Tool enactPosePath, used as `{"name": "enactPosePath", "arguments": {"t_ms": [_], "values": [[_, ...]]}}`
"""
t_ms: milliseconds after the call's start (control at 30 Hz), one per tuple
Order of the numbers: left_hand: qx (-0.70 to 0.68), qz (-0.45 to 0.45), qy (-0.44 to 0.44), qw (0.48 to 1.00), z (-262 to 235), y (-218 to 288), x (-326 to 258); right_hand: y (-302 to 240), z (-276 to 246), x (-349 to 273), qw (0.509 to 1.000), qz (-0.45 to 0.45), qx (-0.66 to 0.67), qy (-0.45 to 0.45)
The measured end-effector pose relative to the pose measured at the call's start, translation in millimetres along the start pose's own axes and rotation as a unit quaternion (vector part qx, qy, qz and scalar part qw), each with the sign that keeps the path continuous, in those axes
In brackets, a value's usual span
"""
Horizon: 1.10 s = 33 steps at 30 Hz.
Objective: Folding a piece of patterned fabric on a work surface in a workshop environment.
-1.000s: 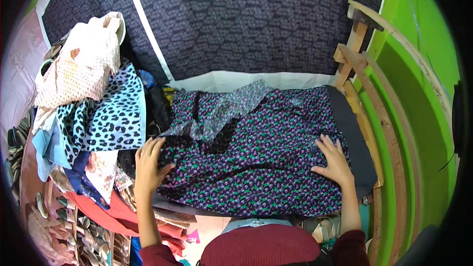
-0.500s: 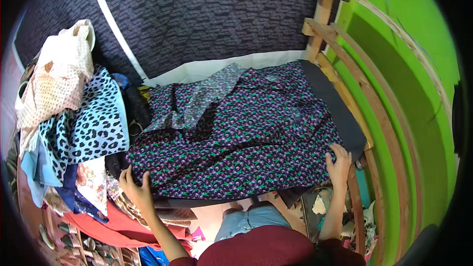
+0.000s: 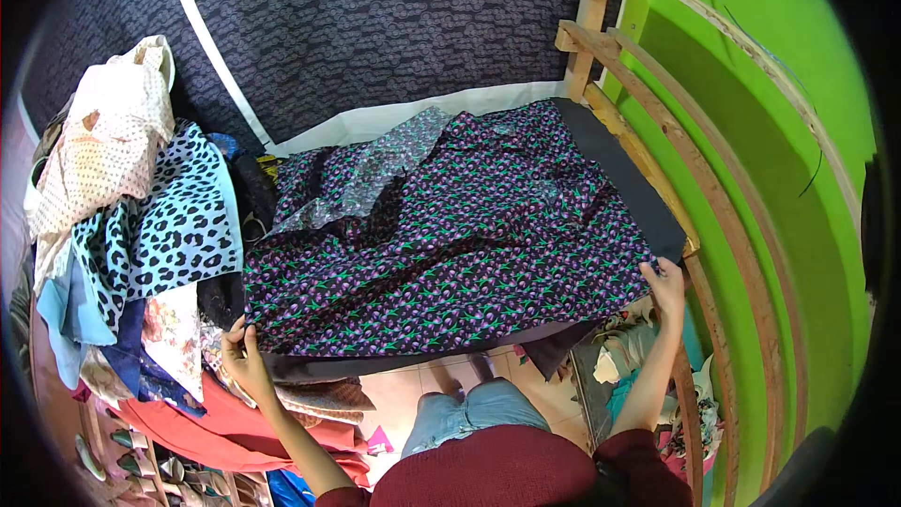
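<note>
A dark floral cloth [image 3: 469, 253] with purple blooms and green leaves is spread over a dark grey padded surface [image 3: 615, 164]. Part of it is folded back at the far left, showing a paler underside [image 3: 399, 155]. My left hand [image 3: 246, 363] pinches the cloth at its near left corner, thumb and fingers closed. At the near right corner my right hand [image 3: 666, 291] has thumb and fingers closed on the cloth's edge. Soft wrinkles run across the middle of the cloth.
At left rises a clothes pile with a blue leopard-print cloth [image 3: 192, 230] and a cream dotted garment [image 3: 99, 145]. Red fabric [image 3: 216, 437] hangs below it, above shoes [image 3: 141, 460]. Wooden slats [image 3: 699, 164] line the right side before a green wall [image 3: 826, 253].
Both hands have closed on the cloth's near corners, where their fingers were apart before. The right side of the cloth looks pulled flatter, and the head view has shifted slightly.
</note>
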<state>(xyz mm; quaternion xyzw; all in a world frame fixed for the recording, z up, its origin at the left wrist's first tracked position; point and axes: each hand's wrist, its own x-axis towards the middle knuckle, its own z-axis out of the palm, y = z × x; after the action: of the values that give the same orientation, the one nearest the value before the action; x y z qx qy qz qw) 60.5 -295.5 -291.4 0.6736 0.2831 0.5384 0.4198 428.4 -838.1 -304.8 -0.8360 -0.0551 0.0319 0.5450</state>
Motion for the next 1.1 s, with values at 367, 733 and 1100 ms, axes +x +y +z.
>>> {"name": "enactPosePath", "arguments": {"t_ms": [367,733,1100], "values": [[-0.044,-0.009,0.035,0.998,-46,-7,6,-14,-38,-30,0.980,-0.137,0.139,0.032],[-0.077,-0.308,-0.143,0.937,-32,6,-44,1,-28,-22,0.984,-0.043,-0.127,-0.119],[0.391,0.279,-0.260,0.837,44,76,-54,11,-22,-23,0.993,-0.046,-0.043,-0.095]]}}
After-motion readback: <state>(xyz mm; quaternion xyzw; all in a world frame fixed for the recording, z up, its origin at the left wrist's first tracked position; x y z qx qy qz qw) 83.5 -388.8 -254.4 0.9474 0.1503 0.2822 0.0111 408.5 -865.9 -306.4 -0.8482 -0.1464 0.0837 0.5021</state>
